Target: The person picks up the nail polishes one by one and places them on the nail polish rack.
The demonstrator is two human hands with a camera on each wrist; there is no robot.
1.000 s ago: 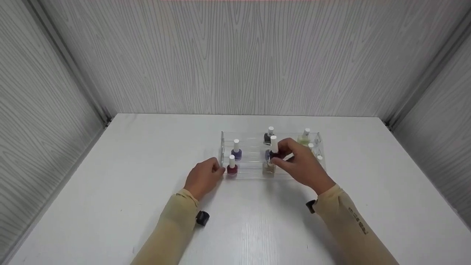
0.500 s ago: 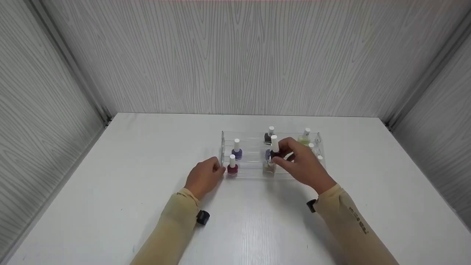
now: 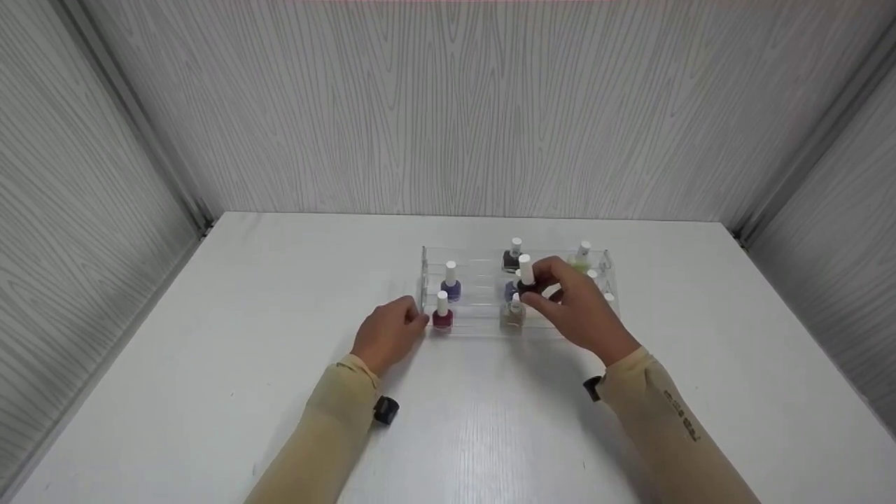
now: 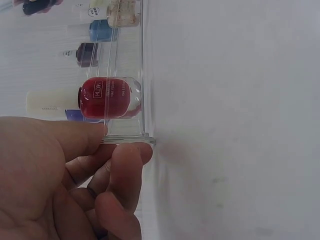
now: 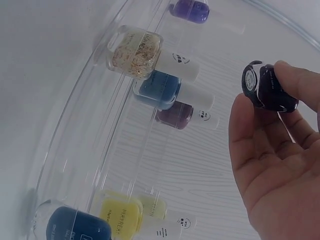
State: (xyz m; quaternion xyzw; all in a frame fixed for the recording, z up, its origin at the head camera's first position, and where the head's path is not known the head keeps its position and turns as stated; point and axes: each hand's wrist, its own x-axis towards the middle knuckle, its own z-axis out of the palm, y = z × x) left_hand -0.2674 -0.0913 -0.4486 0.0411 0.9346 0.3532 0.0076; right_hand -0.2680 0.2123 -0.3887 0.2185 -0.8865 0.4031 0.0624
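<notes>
My right hand (image 3: 579, 311) pinches a very dark nail polish bottle (image 5: 270, 89) with a white cap, held upright over the middle of a clear stepped display rack (image 3: 477, 323). In the right wrist view, thumb and fingertips grip its glass body. At the rack's left end, my left hand (image 3: 385, 336) pinches the side panel (image 4: 129, 139) between thumb and fingers. Close beside that thumb stands a red nail polish bottle (image 4: 107, 97) on the front step. Behind it is a purple nail polish bottle (image 3: 451, 290).
The rack's middle column holds glitter (image 5: 134, 52), blue (image 5: 159, 90) and plum (image 5: 175, 115) bottles. Its right end carries yellow (image 5: 120, 216) and dark blue (image 5: 75, 226) ones, partly hidden by my right hand in the head view. White panelled walls (image 3: 448, 112) enclose the white table (image 3: 280, 280).
My right hand has shifted the dark bottle slightly to the right, uncovering more of the bottles behind it. The left hand stays on the rack's side panel.
</notes>
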